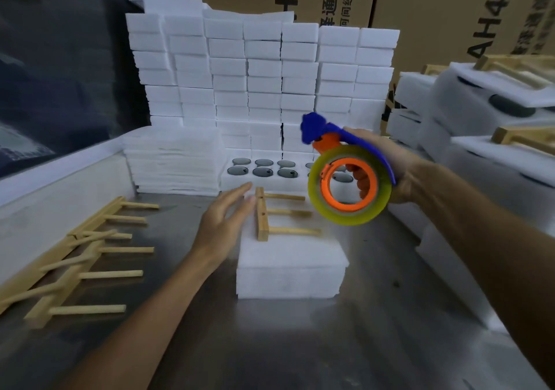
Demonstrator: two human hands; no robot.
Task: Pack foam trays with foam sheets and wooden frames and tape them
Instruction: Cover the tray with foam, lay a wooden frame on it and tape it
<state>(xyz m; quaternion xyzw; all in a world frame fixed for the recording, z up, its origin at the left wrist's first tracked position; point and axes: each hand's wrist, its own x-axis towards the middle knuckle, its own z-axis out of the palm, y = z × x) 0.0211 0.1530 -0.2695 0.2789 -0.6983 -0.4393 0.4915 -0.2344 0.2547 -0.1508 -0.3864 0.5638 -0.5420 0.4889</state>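
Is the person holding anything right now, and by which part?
Yes. The right hand holds the tape dispenser, its grip round the blue and orange handle. The left hand holds nothing, fingers straight beside the wooden frame.

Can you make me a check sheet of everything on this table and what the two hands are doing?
Surface: grey metal table, bare in front.
Job's things: foam pack in the middle, wooden frame lying on top; stack of foam sheets; foam tray with round holes behind it.
Clutter: spare wooden frames at the left edge.
Hands: left hand open, beside the frame; right hand grips the tape dispenser.
Cables: nothing seen.
Surroundings: wall of foam blocks, cardboard boxes, packed trays at right.
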